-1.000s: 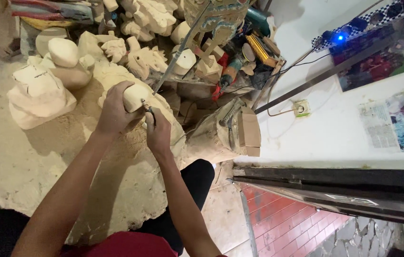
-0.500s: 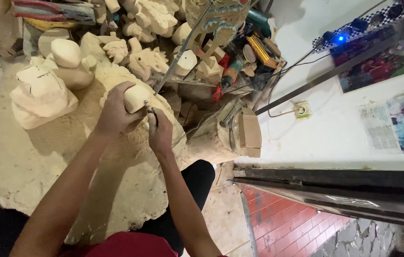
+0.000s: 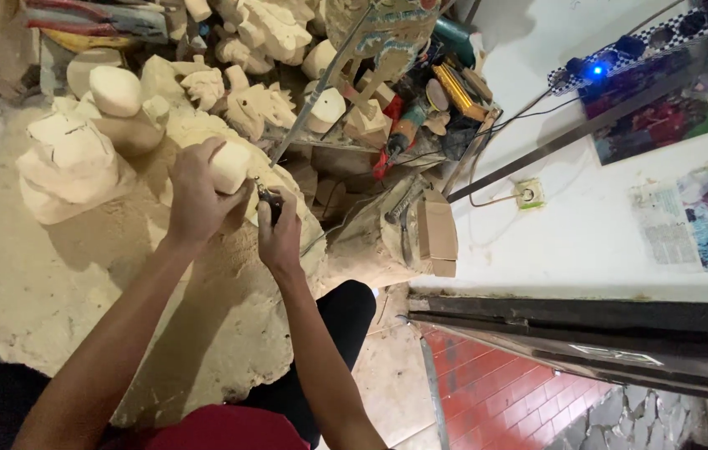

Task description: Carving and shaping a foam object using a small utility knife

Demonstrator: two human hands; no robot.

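Two hands in play, both over a dust-covered work mound point(image 3: 37, 283).

Left hand point(image 3: 195, 196): clenched over a small pale wood block point(image 3: 230, 165), fingers wrapped across its top, block pressed down near the mound's upper edge.

Right hand point(image 3: 281, 237): closed around a short dark-handled tool point(image 3: 271, 200), tip pointed at the block's near lower edge. Touching or just short of it: cannot tell, contact spot hidden by the fingers.

Step in hand, as judged: fine cutting or trimming on the block's edge, block steadied by the left, tool driven by the right.

Next move, as judged: calls for a firm left-hand clamp against slipping, short controlled strokes away from the left fingers, and a turn of the block once this edge is worked.

Surroundings:
- larger rough-carved pale piece point(image 3: 70, 162) left of the hands, well apart
- rounded pale blank point(image 3: 115, 90) above that
- more pale carvings piled beyond, with a slanted metal rod point(image 3: 312, 96) across them
- heap of power tools point(image 3: 404, 133) to the right of the pile
- wall socket point(image 3: 527, 194) with cable on the white wall
- red tiled floor point(image 3: 521, 392) lower right
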